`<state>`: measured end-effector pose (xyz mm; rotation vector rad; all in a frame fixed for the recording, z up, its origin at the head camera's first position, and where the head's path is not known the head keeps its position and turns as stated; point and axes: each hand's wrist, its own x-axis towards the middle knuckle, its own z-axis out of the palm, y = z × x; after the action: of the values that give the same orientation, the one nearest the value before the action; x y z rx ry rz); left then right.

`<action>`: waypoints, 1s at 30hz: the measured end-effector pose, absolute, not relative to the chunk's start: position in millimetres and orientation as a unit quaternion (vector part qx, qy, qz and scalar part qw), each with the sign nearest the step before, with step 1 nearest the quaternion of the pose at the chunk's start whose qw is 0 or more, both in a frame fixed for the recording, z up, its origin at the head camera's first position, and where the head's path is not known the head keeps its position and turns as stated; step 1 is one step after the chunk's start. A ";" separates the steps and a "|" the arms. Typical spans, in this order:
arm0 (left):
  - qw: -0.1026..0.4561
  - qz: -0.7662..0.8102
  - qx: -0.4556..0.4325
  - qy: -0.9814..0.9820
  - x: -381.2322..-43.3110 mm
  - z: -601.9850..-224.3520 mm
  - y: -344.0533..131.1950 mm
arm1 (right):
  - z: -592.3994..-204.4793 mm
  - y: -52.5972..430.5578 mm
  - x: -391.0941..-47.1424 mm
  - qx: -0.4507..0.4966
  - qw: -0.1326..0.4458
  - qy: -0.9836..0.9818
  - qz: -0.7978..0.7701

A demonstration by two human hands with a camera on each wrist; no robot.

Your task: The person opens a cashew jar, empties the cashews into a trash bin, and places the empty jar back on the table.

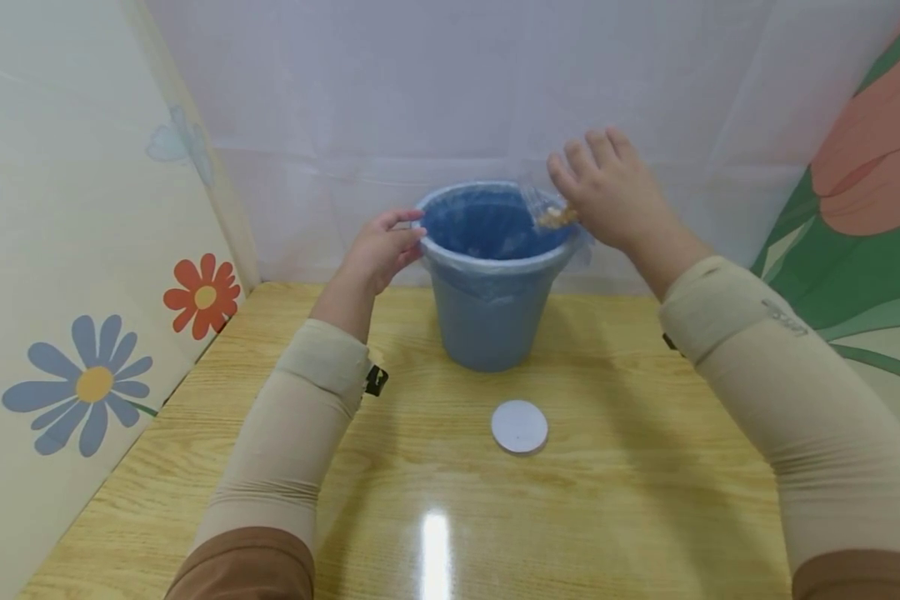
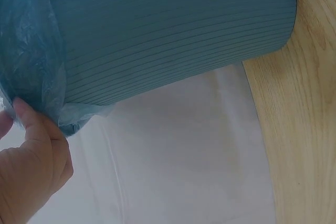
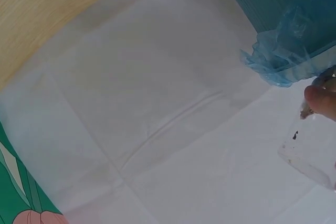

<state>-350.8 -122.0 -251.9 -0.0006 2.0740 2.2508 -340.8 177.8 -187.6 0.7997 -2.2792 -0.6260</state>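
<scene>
A blue bin, lined with a thin translucent blue bag, stands upright near the back wall. At the left side of its rim my left hand pinches the edge and the bag; the left wrist view shows thumb and fingers there. Over the right side of the rim, my right hand holds a clear plastic container, tipped with its mouth toward the bin. Brownish-yellow bits lie at its mouth end, and small dark bits cling to its wall. My palm hides part of it in the head view.
A flat white disc lies on the wood-grain table in front of the bin. White sheeting hangs behind the bin. Flower-patterned panels border the left and right sides.
</scene>
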 end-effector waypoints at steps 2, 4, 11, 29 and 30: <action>0.041 0.736 -0.001 0.676 -350.9 -252.1 -122.1 | -187.2 177.4 -340.2 0.305 0.313 -0.866 -0.244; 0.042 0.735 -0.002 0.677 -350.8 -252.3 -121.9 | -186.9 177.1 -339.4 0.308 0.308 -0.865 -0.250; 0.041 0.735 0.000 0.677 -351.5 -252.8 -121.5 | -189.1 177.7 -338.6 0.311 0.302 -0.863 -0.258; 0.041 0.732 0.002 0.680 -352.1 -252.2 -122.7 | -192.3 179.2 -343.3 0.340 0.331 -0.843 -0.256; 0.041 0.732 0.002 0.680 -352.1 -252.1 -122.6 | -192.4 179.4 -343.5 0.342 0.338 -0.839 -0.254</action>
<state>-352.1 -122.6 -252.1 0.0059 2.0810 2.2428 -343.5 179.4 -192.4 0.8909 -2.1874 -0.6623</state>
